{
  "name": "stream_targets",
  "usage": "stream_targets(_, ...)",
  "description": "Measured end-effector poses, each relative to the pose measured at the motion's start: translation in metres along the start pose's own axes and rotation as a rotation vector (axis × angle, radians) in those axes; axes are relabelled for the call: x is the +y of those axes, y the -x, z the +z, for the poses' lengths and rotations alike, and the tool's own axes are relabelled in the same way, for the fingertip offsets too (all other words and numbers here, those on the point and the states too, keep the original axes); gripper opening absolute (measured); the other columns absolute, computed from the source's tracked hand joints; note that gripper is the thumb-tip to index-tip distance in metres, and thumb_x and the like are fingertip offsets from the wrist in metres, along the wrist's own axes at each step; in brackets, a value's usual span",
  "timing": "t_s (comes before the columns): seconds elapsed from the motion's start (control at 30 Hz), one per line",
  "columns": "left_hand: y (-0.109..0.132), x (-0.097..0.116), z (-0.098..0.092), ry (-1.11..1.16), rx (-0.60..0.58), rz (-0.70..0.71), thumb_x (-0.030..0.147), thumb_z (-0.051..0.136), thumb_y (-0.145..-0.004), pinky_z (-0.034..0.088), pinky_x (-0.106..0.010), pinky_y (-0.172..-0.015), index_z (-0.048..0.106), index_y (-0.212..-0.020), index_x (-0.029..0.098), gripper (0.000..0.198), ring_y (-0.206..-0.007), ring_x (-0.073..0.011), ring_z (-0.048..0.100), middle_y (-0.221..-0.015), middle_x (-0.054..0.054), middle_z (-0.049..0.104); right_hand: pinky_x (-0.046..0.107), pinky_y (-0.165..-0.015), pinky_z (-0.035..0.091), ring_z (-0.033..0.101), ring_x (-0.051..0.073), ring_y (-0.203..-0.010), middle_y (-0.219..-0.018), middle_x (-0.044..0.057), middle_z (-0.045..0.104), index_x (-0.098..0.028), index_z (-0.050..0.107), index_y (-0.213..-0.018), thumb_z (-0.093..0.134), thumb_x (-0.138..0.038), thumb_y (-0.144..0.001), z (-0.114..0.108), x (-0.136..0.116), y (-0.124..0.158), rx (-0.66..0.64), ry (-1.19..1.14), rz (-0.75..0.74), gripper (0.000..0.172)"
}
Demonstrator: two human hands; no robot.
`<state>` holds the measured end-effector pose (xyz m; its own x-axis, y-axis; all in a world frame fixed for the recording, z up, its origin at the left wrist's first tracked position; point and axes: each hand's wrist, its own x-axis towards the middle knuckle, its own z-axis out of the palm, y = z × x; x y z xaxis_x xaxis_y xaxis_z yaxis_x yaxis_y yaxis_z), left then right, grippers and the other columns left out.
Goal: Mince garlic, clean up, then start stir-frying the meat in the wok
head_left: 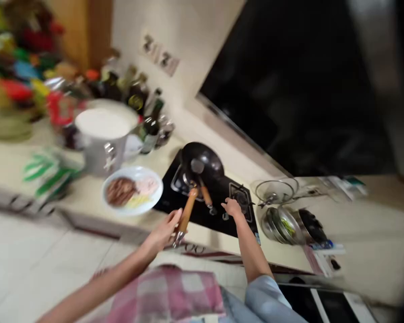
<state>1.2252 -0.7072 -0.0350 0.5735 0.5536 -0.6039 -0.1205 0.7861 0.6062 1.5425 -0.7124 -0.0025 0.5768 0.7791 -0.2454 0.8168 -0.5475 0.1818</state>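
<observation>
A dark wok (208,161) sits tilted on the left burner of the black gas stove (202,220). My left hand (166,231) is closed on the wok's wooden handle (189,204). Inside the wok lies a spatula, its wooden handle (206,195) resting over the near rim. My right hand (233,208) hovers over the stove between the spatula's end and the right burner (241,197), above a control knob (225,216). Its fingers are stretched out and hold nothing. Left of the stove stands a white plate (156,197) with brown sliced food, pale pink pieces and yellow shreds.
Right of the stove, a glass lid (278,190) lies behind several metal bowls (272,224). A large pot (103,150) with a white top and dark bottles (151,125) stand on the left. A green-white bag (50,172) lies near the counter edge. The black range hood (299,89) hangs overhead.
</observation>
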Motion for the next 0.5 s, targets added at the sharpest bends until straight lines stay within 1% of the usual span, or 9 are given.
stream_targets(0.07,-0.011,0.003,-0.003,-0.021,0.016,-0.007,0.055,0.052,-0.092,0.057,-0.030,-0.059,0.051,-0.118,0.022,0.042,-0.078,-0.0217,0.072,-0.100,-0.009,0.069,0.028,-0.077,0.048,0.068,0.023,-0.092,-0.095,0.011,0.073,-0.020,0.070,-0.095,0.056,-0.037,-0.092,-0.044,0.021,0.000,0.152,-0.108,0.048,0.022)
stream_targets(0.13,-0.018,0.007,-0.004,-0.024,0.029,-0.026,0.053,0.053,-0.093,0.059,-0.034,-0.066,0.050,-0.121,0.023,0.041,-0.083,-0.0230,0.073,-0.106,-0.011,0.070,0.030,-0.082,0.047,0.067,0.022,-0.094,-0.095,0.011,0.072,-0.020,0.068,-0.101,0.044,-0.036,-0.097,-0.095,0.048,0.004,0.369,-0.199,0.071,0.029)
stream_targets(0.17,-0.019,0.008,-0.003,-0.026,0.038,-0.042,0.052,0.054,-0.093,0.060,-0.036,-0.070,0.050,-0.123,0.023,0.042,-0.085,-0.0237,0.073,-0.106,-0.011,0.070,0.031,-0.085,0.047,0.065,0.022,-0.094,-0.098,0.012,0.071,-0.019,0.066,-0.107,0.038,-0.035,-0.099,-0.122,0.061,0.008,0.523,-0.239,0.063,0.033)
stream_targets(0.2,-0.019,0.008,-0.001,-0.023,0.046,-0.058,0.051,0.055,-0.092,0.060,-0.037,-0.073,0.049,-0.124,0.024,0.042,-0.087,-0.0243,0.074,-0.106,-0.011,0.071,0.034,-0.087,0.047,0.064,0.023,-0.093,-0.099,0.013,0.070,-0.018,0.064,-0.112,0.035,-0.034,-0.099,-0.151,0.074,0.011,0.721,-0.275,0.035,0.035)
stream_targets(0.27,-0.021,0.006,0.001,-0.021,0.061,-0.088,0.052,0.055,-0.092,0.060,-0.038,-0.077,0.050,-0.124,0.025,0.042,-0.091,-0.0258,0.074,-0.102,-0.010,0.073,0.040,-0.094,0.046,0.060,0.025,-0.098,-0.110,0.016,0.066,-0.015,0.060,-0.118,0.034,-0.029,-0.096,-0.212,0.099,0.017,1.175,-0.312,-0.048,0.037)
stream_targets(0.3,-0.023,0.005,0.002,-0.022,0.065,-0.099,0.054,0.054,-0.091,0.060,-0.037,-0.078,0.051,-0.122,0.026,0.042,-0.094,-0.0265,0.074,-0.100,-0.009,0.074,0.043,-0.098,0.044,0.056,0.026,-0.107,-0.119,0.017,0.063,-0.015,0.057,-0.125,0.034,-0.027,-0.095,-0.242,0.111,0.018,1.337,-0.308,-0.066,0.039)
stream_targets(0.33,-0.026,0.003,0.002,-0.022,0.070,-0.107,0.056,0.053,-0.091,0.060,-0.037,-0.079,0.052,-0.119,0.027,0.041,-0.096,-0.0271,0.073,-0.099,-0.008,0.074,0.046,-0.101,0.042,0.051,0.027,-0.115,-0.125,0.017,0.059,-0.015,0.051,-0.133,0.036,-0.026,-0.093,-0.272,0.122,0.019,1.445,-0.296,-0.065,0.043)
stream_targets(0.43,-0.039,-0.001,-0.001,-0.026,0.118,-0.128,0.062,0.054,-0.087,0.061,-0.036,-0.078,0.054,-0.110,0.034,0.037,-0.101,-0.0276,0.072,-0.089,-0.003,0.076,0.054,-0.103,0.039,0.039,0.030,-0.128,-0.143,0.016,0.043,-0.019,0.039,-0.144,0.040,-0.024,-0.090,-0.348,0.154,0.015,1.558,-0.244,0.022,0.054)
stream_targets(0.5,-0.047,-0.001,-0.003,-0.021,0.154,-0.147,0.067,0.056,-0.082,0.060,-0.037,-0.077,0.053,-0.104,0.041,0.035,-0.104,-0.0264,0.071,-0.081,0.003,0.076,0.058,-0.099,0.041,0.035,0.031,-0.129,-0.152,0.014,0.032,-0.023,0.039,-0.142,0.040,-0.024,-0.090,-0.384,0.173,0.009,1.568,-0.224,0.112,0.052)
